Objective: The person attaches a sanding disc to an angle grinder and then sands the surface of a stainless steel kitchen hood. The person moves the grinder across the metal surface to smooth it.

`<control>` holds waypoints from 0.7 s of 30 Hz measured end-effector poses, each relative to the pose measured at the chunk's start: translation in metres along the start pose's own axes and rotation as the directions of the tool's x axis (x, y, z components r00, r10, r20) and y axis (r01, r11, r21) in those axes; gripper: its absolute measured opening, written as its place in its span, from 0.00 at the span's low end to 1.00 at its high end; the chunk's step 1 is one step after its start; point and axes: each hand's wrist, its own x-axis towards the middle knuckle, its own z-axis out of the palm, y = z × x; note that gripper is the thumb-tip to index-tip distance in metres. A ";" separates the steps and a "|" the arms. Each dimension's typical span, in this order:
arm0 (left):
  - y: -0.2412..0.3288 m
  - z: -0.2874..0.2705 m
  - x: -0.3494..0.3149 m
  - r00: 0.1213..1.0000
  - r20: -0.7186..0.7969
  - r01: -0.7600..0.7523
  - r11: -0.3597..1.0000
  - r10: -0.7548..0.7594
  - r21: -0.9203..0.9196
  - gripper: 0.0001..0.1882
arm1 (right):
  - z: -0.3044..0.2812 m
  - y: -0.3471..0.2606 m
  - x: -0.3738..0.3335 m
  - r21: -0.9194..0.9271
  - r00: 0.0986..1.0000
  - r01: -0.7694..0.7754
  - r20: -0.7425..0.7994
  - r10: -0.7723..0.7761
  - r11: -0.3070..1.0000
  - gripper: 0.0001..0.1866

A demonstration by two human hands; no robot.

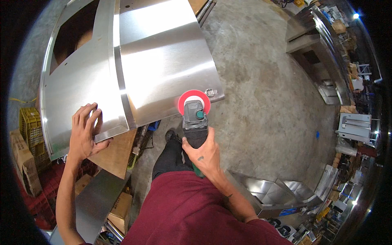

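Concrete workshop floor below us. Our left hand flat, open on stainless sheet panel near edge; right hand grips angle grinder, red disc at panel's near corner. Panel surface already bright; corner edge apparently unfinished.

We've got the sheet metal panel lying ahead of us, our left hand on its near left edge, the grinder at its near right corner, crates off left.
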 end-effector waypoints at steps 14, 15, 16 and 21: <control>0.006 -0.002 0.009 0.999 -0.033 0.020 1.000 -0.020 -0.016 0.51 | 0.011 -0.019 -0.006 0.040 1.000 -0.005 -0.031 0.007 0.999 0.32; 0.006 -0.001 0.008 0.999 -0.034 0.025 1.000 -0.025 -0.014 0.51 | 0.012 -0.020 -0.007 0.034 0.999 -0.009 -0.032 0.010 0.999 0.32; 0.006 0.000 0.007 0.999 -0.034 0.030 0.999 -0.030 -0.012 0.51 | 0.014 -0.021 -0.008 0.028 0.999 -0.013 -0.033 0.014 1.000 0.32; 0.009 -0.002 0.007 0.998 -0.026 0.055 0.998 -0.055 -0.005 0.51 | 0.012 -0.013 -0.004 -0.001 0.997 -0.015 -0.073 0.015 1.000 0.37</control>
